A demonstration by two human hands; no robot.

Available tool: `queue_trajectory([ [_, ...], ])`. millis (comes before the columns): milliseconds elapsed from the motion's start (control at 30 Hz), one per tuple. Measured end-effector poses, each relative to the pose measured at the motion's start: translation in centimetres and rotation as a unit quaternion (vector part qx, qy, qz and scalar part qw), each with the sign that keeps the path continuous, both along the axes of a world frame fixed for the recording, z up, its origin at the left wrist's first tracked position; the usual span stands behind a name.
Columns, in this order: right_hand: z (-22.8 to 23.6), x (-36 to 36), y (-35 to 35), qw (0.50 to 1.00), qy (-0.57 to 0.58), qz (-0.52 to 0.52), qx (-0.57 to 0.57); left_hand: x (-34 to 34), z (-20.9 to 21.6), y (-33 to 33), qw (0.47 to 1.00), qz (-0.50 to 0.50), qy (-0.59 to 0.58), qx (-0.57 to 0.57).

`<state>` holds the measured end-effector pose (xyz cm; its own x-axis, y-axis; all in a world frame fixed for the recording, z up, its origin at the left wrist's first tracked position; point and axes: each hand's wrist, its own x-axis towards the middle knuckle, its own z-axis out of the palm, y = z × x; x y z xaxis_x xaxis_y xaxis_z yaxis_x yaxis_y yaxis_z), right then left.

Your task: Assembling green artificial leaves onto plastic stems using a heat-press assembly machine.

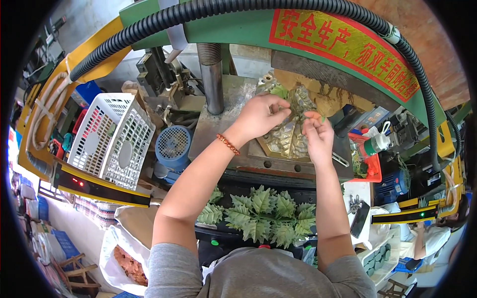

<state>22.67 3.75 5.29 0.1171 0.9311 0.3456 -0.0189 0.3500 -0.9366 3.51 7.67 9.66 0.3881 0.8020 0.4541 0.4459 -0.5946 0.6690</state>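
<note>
A metal mould (284, 140) with leaf-shaped relief lies on the press bed, and both my hands are over it. My left hand (262, 117), with a braided red-brown bracelet (228, 144) at its wrist, comes in from the left with thumb and fingers pinched. Just beyond its fingertips shows a green leaf (279, 91). Across from it, my right hand (318, 133) has its fingers drawn together, a speck of green at the tips. What either hand pinches is too small to make out. Green artificial leaf sprays (266, 213) lie in front of the bed, between my forearms.
A green press frame (238, 30) arches over the bed, with a steel column (212, 84) at left. Yellow-black sensor bars (99, 186) flank both sides. A white basket (112, 139) and blue motor (173, 147) stand left; a red basket (371, 169) and phone (360, 219) are right.
</note>
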Motion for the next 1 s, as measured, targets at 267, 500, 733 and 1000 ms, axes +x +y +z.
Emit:
queue_trajectory([
  [267, 0.3, 0.0, 0.0, 1.0, -0.015, 0.018, 0.004, 2.1, -1.1, 0.2, 0.98, 0.011, 0.049, 0.19],
  [500, 0.6, -0.2, 0.0, 0.999, -0.044, 0.02, 0.016, 2.2, -0.4, 0.5, 0.995, -0.068, -0.061, -0.032],
  [733, -0.1, -0.2, 0.5, 0.999, 0.014, 0.014, 0.044, 2.2, -0.8, 1.1, 0.964, -0.117, -0.153, -0.181],
  [1000, -0.3, 0.4, 1.2, 0.997, -0.072, 0.024, 0.027, 1.9, -0.9, 1.2, 0.954, -0.137, -0.17, -0.207],
])
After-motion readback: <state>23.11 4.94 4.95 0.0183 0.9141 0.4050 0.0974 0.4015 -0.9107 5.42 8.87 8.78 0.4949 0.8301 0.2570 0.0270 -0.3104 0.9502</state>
